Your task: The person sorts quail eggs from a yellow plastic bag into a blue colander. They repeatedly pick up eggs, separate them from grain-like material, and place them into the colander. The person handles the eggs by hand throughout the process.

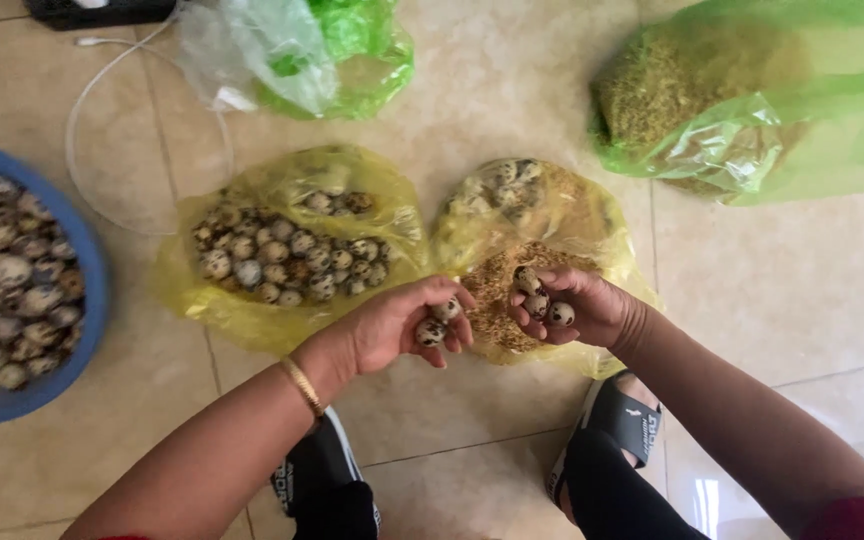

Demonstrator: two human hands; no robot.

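Low over the tiled floor (512,90), the left hand (397,325) cups two speckled quail eggs (438,322) while the right hand (577,305) grips several more eggs (542,298) above the husk-filled yellow bag (497,290), beside another yellow bag of eggs (287,250).

Left hand (407,325), right hand (572,305) hold speckled eggs (542,298) over husk-filled yellow bag (512,215).

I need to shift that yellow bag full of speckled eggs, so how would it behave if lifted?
The yellow bag looks thin and crinkled, so probably floppy. Its speckled eggs lie loose, so they would likely roll together and might crack.
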